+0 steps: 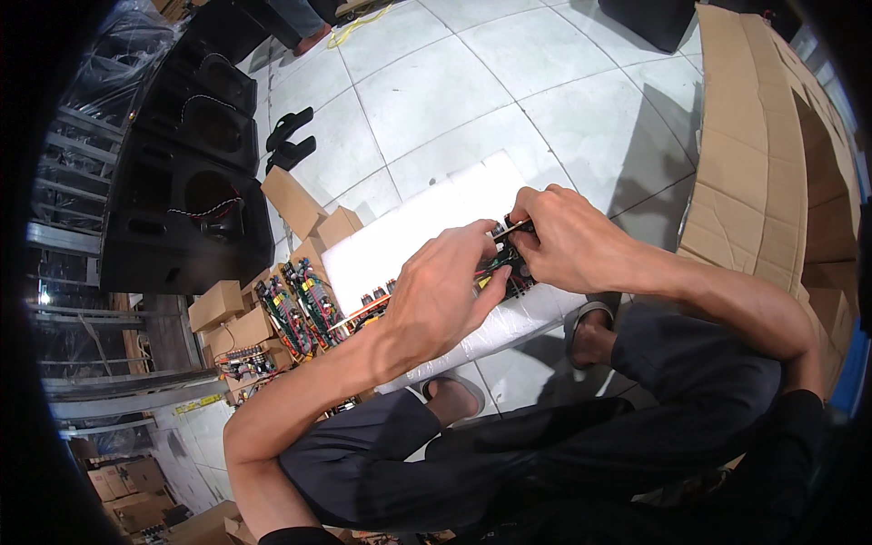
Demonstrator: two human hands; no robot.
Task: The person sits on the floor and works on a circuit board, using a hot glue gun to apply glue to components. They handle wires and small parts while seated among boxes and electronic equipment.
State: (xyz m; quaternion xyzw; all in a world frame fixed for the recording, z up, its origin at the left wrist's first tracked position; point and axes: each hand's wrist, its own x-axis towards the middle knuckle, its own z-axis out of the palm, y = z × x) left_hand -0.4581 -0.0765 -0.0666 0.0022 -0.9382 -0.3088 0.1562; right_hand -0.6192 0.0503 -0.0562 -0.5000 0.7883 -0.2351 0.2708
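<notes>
A long circuit board [371, 309] with coloured wires and upright cylindrical parts lies across a white foam block [400, 241] before me. My left hand [440, 282] is closed over the board, its thumb and fingers curled around the wired section. At the board's right end my right hand [568, 238] is closed, with thumb and fingertips pinching a dark part there. The two hands' fingertips nearly meet. What lies under the left palm is hidden, and the small parts between the fingers are hard to make out.
More wired circuit boards [300, 309] lie left of the foam among small cardboard boxes [218, 306]. Black speaker cabinets [186, 218] stand at the far left, near black sandals [289, 136]. A large open carton [745, 173] rises at the right. Another person's foot [312, 39] shows at the top.
</notes>
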